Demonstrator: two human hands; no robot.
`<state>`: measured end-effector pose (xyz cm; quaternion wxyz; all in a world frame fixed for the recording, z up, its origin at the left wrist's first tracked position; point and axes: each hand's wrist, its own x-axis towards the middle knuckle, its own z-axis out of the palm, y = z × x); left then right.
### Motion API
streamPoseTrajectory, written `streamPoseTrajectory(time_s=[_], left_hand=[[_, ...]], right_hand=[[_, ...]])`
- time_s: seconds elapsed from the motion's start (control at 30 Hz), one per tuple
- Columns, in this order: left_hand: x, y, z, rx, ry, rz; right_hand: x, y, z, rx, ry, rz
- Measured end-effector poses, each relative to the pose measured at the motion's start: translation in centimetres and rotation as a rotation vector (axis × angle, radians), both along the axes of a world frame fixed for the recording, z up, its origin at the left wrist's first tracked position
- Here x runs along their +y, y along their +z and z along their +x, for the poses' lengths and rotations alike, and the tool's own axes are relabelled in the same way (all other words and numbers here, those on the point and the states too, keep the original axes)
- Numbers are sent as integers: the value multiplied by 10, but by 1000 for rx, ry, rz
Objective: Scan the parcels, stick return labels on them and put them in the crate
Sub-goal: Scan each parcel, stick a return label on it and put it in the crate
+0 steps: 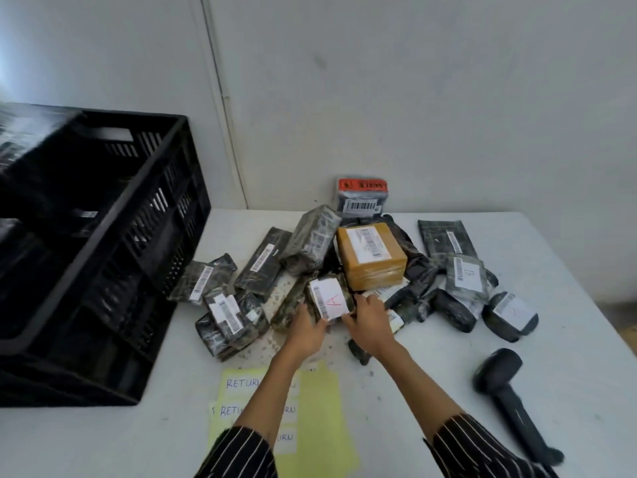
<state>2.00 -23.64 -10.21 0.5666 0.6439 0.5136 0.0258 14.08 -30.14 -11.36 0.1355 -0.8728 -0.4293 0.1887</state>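
Here, clasped between both hands: a small dark parcel with a white barcode label and a red A, at the near edge of the pile.

At the parcel's 7 o'clock, the left hand, back up, fingers curled onto the lower left edge. At its 5 o'clock, the right hand, thumb pinched against the lower right corner, other fingers up along the right side. So a grip from both sides, with the parcel at 12 o'clock from both wrists and its label facing up. Lifted or resting on the pile: cannot tell.

Round about, from 10 to 3 o'clock of the hands: more dark wrapped packets with barcode labels, heaped and overlapping on the white table. Just beside the held parcel, at its 1 o'clock, a brown taped box. Farther off at 12 o'clock, against the wall, an orange-topped packet.

At 9 o'clock, well apart from the hands, the black crate on the table's left side, dark parcels inside, blurred.

At 6 o'clock, under the left forearm, a yellow sheet with white return labels, partly hidden by the arm.

At 4 o'clock of the right hand, well apart, the dark scanner, flat on the table, untouched.

At the bottom edge, striped sleeves.
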Motion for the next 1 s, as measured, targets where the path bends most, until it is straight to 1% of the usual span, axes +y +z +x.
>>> streamPoseTrajectory(time_s=[0.07, 0.13, 0.23, 0.3, 0.33, 0.37, 0.43, 0.47, 0.53, 0.63, 0.7, 0.73, 0.77, 0.8, 0.83, 0.87, 0.9, 0.93, 1.0], left_hand=[[2, -9, 8, -66, 92, -90], [2, -15, 13, -113, 178, -152], [-1, -19, 12, -180, 290, -169], [-2, -20, 4, -230, 333, -141], [-4, -17, -1, -254, 344, -124], [-6, -14, -6, -290, 355, -108], [-15, -6, -14, -389, 367, -87], [-20, -3, -17, -439, 367, -81], [-32, -1, -20, -511, 382, -126], [-47, 1, -19, -580, 424, -258], [-51, 3, -14, -606, 419, -313], [-51, 5, -11, -610, 410, -330], [-51, 6, -7, -608, 391, -341], [-50, 7, -3, -595, 359, -340], [-50, 8, 1, -572, 318, -332], [-51, 8, 6, -547, 278, -324], [-51, 8, 10, -527, 251, -317], [-52, 7, 15, -515, 232, -311], [-54, 2, 24, -486, 202, -308]], right_hand=[[8, -7, 0, 0, -37, -50], [14, -12, -1, 46, -117, -78], [17, -17, -2, 68, -206, -11], [10, -17, -5, 119, -242, 101], [5, -17, -7, 208, -272, 177], [-2, -15, -10, 355, -313, 257], [-18, -4, -19, 720, -423, 416], [-27, 2, -24, 852, -482, 477], [-45, 12, -35, 993, -563, 569], [-72, 20, -46, 1025, -609, 619], [-95, 18, -48, 952, -584, 599], [-110, 15, -45, 825, -572, 596], [-126, 9, -40, 592, -554, 579], [-144, 1, -31, 304, -539, 529], [-161, -9, -21, 21, -531, 428], [-177, -18, -11, -179, -541, 308], [-192, -28, 0, -267, -578, 207], [-205, -35, 9, -295, -626, 142], [-225, -43, 26, -275, -720, 69]])
